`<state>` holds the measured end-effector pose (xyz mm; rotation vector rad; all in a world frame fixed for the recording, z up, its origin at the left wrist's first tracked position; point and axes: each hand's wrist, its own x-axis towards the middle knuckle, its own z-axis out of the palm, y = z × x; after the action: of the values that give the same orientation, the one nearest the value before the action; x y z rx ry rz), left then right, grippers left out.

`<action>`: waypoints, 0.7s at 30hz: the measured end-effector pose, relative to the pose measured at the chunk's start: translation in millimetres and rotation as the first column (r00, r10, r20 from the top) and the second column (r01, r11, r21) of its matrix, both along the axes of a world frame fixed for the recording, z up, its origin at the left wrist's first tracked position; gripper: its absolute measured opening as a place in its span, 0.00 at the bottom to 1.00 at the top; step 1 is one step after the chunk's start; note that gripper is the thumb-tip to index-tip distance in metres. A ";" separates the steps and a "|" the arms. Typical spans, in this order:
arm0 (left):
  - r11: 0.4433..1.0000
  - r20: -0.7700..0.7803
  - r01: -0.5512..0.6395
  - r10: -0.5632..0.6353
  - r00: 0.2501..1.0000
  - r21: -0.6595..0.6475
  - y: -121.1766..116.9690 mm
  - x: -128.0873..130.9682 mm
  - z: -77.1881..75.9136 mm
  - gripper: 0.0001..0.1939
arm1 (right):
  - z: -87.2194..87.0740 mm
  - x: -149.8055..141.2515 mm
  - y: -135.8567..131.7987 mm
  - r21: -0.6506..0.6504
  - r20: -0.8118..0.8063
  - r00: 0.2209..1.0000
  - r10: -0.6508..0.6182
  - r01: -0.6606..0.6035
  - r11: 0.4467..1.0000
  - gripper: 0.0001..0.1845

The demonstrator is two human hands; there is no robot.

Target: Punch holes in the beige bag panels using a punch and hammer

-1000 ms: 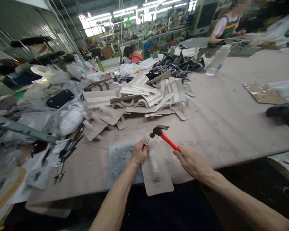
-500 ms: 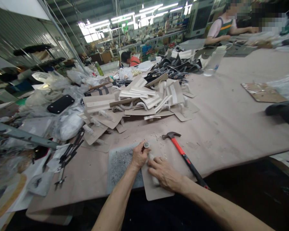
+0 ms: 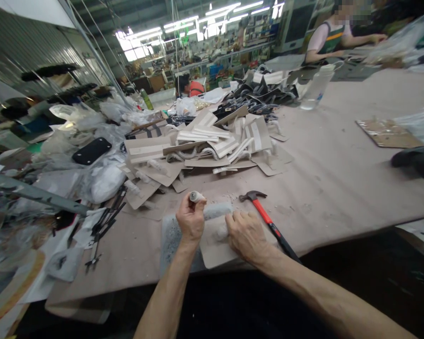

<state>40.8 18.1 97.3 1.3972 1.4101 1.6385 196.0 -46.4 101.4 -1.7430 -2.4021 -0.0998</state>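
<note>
My left hand (image 3: pixel 191 221) is closed around a short pale cylinder with a round metal end (image 3: pixel 197 197), held above the work slab; its exact kind I cannot tell. Under my right hand (image 3: pixel 248 238) lies a beige flat panel (image 3: pixel 212 253) with rounded corners. The right fingers are curled over the plastic-wrapped handle (image 3: pixel 221 231) on that panel. Partly beneath the panel is a grey, scuffed slab (image 3: pixel 169 242). Just right of my right hand, a claw hammer (image 3: pixel 263 212) with a red and black grip rests on the table.
A heap of beige panels (image 3: pixel 155 147) with wrapped handles fills the table's middle, dark pieces (image 3: pixel 257 101) behind it. Plastic bags (image 3: pixel 104 181) and black strips (image 3: pixel 104 223) crowd the left. A clear bottle (image 3: pixel 316 89) stands farther back. A co-worker (image 3: pixel 325 42) sits at far right.
The panel has turned and shifted so its wrapped handle points more sideways. My left hand has moved left and up with the cylinder, away from the handle; my right hand has shifted slightly upward.
</note>
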 end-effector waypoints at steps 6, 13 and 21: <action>0.997 -0.012 -0.063 0.063 0.998 -0.034 -8.6 -15.4 -20.8 0.16 | 12.9 5.9 1.9 -0.173 -0.024 0.985 -0.172 0.165 0.971 0.10; 0.974 -0.023 0.194 -0.198 0.980 -0.118 -3.0 -0.1 -41.5 0.11 | -28.8 -10.1 -1.9 -0.224 -0.263 0.910 -0.321 0.266 0.938 0.25; 0.906 0.119 0.354 -0.334 0.935 -0.231 7.9 14.5 -83.6 0.14 | -60.2 -28.6 -9.5 -0.349 -0.323 0.882 -0.344 0.227 0.909 0.29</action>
<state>55.3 26.0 13.7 1.3318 1.1955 1.2293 167.4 -55.9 41.2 -2.0181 -1.9423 0.5487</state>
